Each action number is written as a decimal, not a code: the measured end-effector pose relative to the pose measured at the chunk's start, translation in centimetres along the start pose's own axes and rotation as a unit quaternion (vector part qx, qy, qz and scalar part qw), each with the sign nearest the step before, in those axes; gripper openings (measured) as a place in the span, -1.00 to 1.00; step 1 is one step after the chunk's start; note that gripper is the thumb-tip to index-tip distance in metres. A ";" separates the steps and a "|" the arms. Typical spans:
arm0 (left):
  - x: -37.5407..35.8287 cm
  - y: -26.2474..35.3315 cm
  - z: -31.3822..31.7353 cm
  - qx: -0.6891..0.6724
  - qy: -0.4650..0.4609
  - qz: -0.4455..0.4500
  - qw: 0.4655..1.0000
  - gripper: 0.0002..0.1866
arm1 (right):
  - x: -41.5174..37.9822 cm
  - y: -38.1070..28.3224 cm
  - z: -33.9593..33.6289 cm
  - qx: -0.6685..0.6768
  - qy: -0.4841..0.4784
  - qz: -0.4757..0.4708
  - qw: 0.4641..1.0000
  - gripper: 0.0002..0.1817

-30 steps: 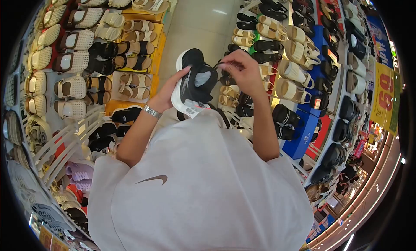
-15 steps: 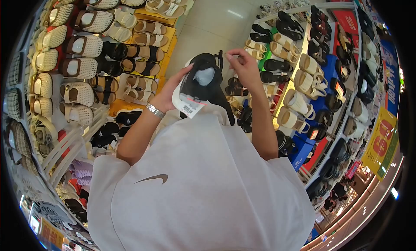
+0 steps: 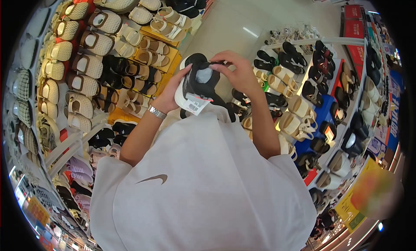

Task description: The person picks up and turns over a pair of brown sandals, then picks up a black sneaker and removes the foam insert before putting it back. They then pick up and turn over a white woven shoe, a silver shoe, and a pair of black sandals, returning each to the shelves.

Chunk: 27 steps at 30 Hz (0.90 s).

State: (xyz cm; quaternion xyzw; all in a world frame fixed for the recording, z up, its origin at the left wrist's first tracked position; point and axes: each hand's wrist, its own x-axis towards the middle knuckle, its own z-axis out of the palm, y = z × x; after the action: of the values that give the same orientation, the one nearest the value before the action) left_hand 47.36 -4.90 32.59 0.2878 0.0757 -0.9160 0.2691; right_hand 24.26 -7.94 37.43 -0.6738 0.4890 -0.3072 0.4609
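Note:
A black shoe with a white sole (image 3: 197,84) is held up in front of my chest, with pale stuffing inside its opening. My left hand (image 3: 173,88) wraps round the sole side of it, a metal watch (image 3: 157,112) on the wrist. A white price tag (image 3: 196,104) hangs from the near end of the shoe. At the far right side of the opening, my right hand (image 3: 234,71) pinches the shoe's black strap between thumb and fingers.
Racks of woven slip-ons (image 3: 95,41) and sandals (image 3: 149,51) stand on the left. More sandals (image 3: 299,116) fill the shelves on the right, near a yellow sign (image 3: 357,199). Pale floor (image 3: 234,21) runs between the racks.
My right hand has moved left onto the shoe and closed on its strap. The view has shifted, so the racks sit differently around me. My left hand keeps its hold.

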 end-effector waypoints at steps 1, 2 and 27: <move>0.6 0.2 0.5 -0.001 -0.001 0.005 1.000 -0.49 | 0.4 0.9 -0.7 0.033 0.006 0.009 0.999 -0.80; 1.2 0.3 0.9 -0.002 -0.003 0.011 1.000 -0.48 | 0.9 2.1 -1.4 0.080 0.007 0.036 0.996 -0.82; -6.1 -4.8 2.1 0.390 0.169 0.546 0.722 -0.19 | 6.7 -1.3 2.3 0.358 -0.368 0.330 0.792 -0.86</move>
State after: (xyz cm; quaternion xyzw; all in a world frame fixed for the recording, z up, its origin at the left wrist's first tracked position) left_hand 47.94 1.26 37.70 0.5088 -0.4141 -0.4957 0.5691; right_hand 28.95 -13.35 37.52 -0.3199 0.3298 -0.0181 0.8880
